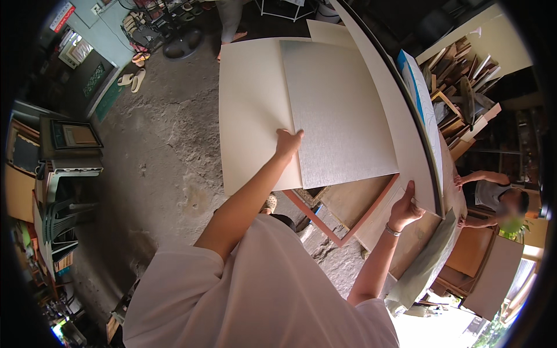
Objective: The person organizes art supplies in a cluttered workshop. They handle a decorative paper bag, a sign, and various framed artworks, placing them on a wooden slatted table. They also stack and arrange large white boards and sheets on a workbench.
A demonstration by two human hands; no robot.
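A silver-grey sheet (342,110) lies over a large cream board (252,116), both leaning in front of me. My left hand (288,144) is closed at the left edge of the grey sheet, thumb on its face; the cream board is right beneath the hand. My right hand (404,210), with a band at the wrist, is closed round the near lower edge of a tall white panel (415,156). That panel has a dark rim and stands tilted to the right of the sheets. Some right-hand fingers are hidden behind it.
An orange-brown frame (341,239) stands under the sheets. Wood offcuts (464,87) are piled at the far right. Another person (493,197) works at the right. Stacked frames (64,174) stand left, slippers (132,79) lie on the rough concrete floor (156,162).
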